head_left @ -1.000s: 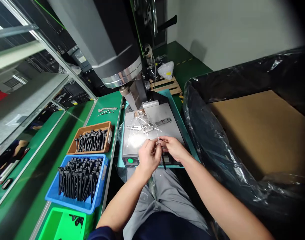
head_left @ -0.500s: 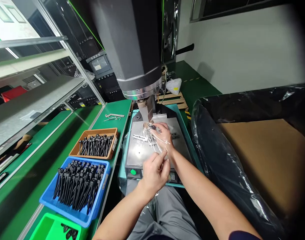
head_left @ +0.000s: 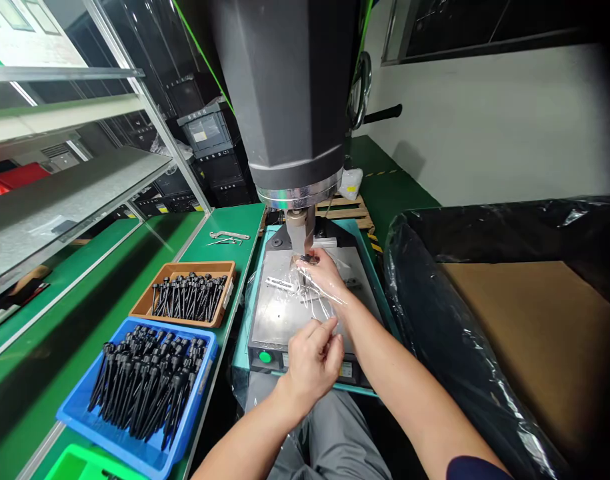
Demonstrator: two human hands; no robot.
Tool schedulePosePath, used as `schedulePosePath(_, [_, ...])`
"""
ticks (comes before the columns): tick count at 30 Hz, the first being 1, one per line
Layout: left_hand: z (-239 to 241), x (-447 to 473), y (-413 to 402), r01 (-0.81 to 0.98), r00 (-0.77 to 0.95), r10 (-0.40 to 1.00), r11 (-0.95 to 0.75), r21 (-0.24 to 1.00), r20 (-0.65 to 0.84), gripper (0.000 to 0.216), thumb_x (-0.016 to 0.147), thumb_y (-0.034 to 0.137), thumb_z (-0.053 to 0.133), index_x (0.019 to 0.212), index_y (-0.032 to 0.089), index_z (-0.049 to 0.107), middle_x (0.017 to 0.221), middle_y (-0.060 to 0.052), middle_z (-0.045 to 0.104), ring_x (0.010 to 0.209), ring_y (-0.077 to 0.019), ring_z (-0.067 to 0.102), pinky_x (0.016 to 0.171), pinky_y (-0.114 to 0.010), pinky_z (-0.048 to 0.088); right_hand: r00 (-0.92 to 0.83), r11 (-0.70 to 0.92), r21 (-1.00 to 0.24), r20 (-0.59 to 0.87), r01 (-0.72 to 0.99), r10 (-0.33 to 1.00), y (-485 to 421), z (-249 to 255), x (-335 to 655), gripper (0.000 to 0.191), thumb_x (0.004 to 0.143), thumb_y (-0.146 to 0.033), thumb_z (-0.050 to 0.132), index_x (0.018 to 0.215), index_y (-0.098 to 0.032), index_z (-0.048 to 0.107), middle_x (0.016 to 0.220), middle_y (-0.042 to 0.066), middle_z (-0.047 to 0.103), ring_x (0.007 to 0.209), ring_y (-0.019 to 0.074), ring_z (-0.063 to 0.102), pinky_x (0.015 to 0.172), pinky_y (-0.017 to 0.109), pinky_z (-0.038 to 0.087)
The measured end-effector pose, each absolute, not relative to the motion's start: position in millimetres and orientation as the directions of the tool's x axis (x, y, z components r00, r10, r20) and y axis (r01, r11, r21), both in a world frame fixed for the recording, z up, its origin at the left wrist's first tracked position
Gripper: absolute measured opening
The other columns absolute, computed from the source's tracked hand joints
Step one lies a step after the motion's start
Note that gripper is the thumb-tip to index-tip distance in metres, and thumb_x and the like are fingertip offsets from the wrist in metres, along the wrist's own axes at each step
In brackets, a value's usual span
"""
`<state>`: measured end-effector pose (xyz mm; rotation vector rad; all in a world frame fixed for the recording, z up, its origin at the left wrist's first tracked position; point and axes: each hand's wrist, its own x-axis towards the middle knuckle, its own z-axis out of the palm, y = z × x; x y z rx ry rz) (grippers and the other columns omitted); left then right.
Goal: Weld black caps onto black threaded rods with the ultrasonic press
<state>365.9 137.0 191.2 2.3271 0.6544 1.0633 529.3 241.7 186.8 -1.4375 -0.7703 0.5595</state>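
Note:
My right hand [head_left: 325, 275] is at the metal horn [head_left: 301, 232] of the press, fingers closed on a small black part [head_left: 309, 259] just below the horn's tip. The part's shape is mostly hidden by the fingers and by clear plastic film [head_left: 325, 293] around the wrist and fixture. Closer to me, my left hand [head_left: 312, 357] is pinched shut in front of the metal base plate [head_left: 269, 323]; what it holds, if anything, cannot be made out. A slotted white-metal bar [head_left: 281, 285] lies on the plate, left of my right hand.
On the green bench at left stand an orange tray [head_left: 139, 310] and a blue tray [head_left: 75, 417], both filled with black stemmed parts, and a green bin [head_left: 69, 463]. A wrench [head_left: 229, 235] lies behind them. A black-plastic-lined box [head_left: 425, 320] stands at right.
The view has shifted, so the press head appears farther right and lower. My right hand stays at the horn's tip, its fingers closer around the black part. My left hand keeps its pinch.

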Motion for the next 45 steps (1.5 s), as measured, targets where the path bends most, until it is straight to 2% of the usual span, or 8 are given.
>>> schedulePosePath(6, [185,365,138,0.231,0.589,0.615,-0.75,0.62,0.524,0.032,0.091,0.018,0.053,0.119,0.014,0.069,0.072,-0.003,0.061,0.062,-0.0149,0.057,0.059,-0.027,0.047,0.598,0.265,-0.96,0.263,0.087,0.757,239,174,533,0.038,0.072,-0.044,0.07,0.104,-0.023,0.07,0.121,0.007,0.067,0.116,0.0255,0.059,0.107,0.041,0.04])
schedulePosePath(12, [182,367,137,0.262,0.607,0.617,-0.751,0.606,0.501,0.031,0.091,0.017,0.053,0.117,0.015,0.069,0.071,-0.002,0.06,0.061,-0.0147,0.056,0.058,-0.027,0.046,0.595,0.281,-0.959,0.245,0.033,0.766,242,162,536,0.04,0.073,-0.042,0.074,0.109,-0.025,0.073,0.127,0.006,0.067,0.12,0.0271,0.06,0.111,0.045,0.039])
schedulePosePath(15, [180,367,138,0.284,0.614,0.617,-0.754,0.592,0.492,0.029,0.091,0.017,0.052,0.114,0.016,0.07,0.07,-0.002,0.06,0.06,-0.0147,0.056,0.057,-0.027,0.046,0.584,0.309,-0.933,0.151,-0.182,0.798,233,142,540,0.06,0.068,-0.041,0.081,0.124,-0.029,0.066,0.134,0.004,0.064,0.129,0.0271,0.055,0.112,0.046,0.039])
schedulePosePath(18, [176,366,139,0.312,0.633,0.617,-0.757,0.575,0.469,0.029,0.091,0.02,0.053,0.114,0.017,0.07,0.071,-0.002,0.061,0.061,-0.0149,0.058,0.059,-0.027,0.048,0.602,0.279,-0.864,-0.035,-0.419,0.798,210,118,542,0.054,0.06,-0.041,0.087,0.11,-0.026,0.073,0.124,0.007,0.069,0.124,0.0297,0.059,0.108,0.047,0.045])
schedulePosePath(24, [165,369,138,0.375,0.706,0.6,-0.768,0.52,0.376,0.029,0.087,0.028,0.061,0.113,0.019,0.071,0.078,-0.003,0.067,0.06,-0.0147,0.06,0.059,-0.027,0.051,0.683,0.257,-0.838,-0.175,-0.481,0.709,152,91,539,0.045,0.058,-0.041,0.088,0.096,-0.022,0.074,0.113,0.009,0.073,0.109,0.0295,0.067,0.099,0.049,0.052])
schedulePosePath(34, [175,375,126,0.42,0.672,0.554,-0.832,0.363,0.492,0.061,0.077,0.063,0.067,0.113,0.014,0.072,0.076,-0.006,0.063,0.069,-0.022,0.063,0.059,-0.031,0.051,0.822,0.263,-0.909,-0.132,-0.323,0.554,106,93,533,0.051,0.065,-0.045,0.082,0.106,-0.018,0.07,0.107,0.012,0.072,0.093,0.0259,0.069,0.082,0.045,0.058])
schedulePosePath(40, [187,315,131,0.3,0.511,0.614,-0.784,0.544,0.602,0.033,0.094,0.035,0.053,0.116,0.015,0.068,0.085,-0.007,0.064,0.079,-0.0172,0.062,0.072,-0.03,0.052,0.924,0.077,-0.997,0.04,0.011,0.381,50,91,518,0.04,0.08,-0.042,0.067,0.111,-0.016,0.067,0.105,0.013,0.072,0.094,0.0252,0.068,0.088,0.047,0.055])
schedulePosePath(45, [136,225,165,0.598,0.21,0.84,-0.516,0.613,0.501,0.026,0.091,0.026,0.059,0.114,0.017,0.066,0.097,-0.007,0.065,0.088,-0.0182,0.062,0.078,-0.032,0.053,0.915,-0.321,-0.894,0.196,0.314,0.352,-16,61,494,0.045,0.084,-0.041,0.062,0.122,-0.016,0.065,0.125,0.017,0.062,0.11,0.0304,0.063,0.096,0.048,0.051])
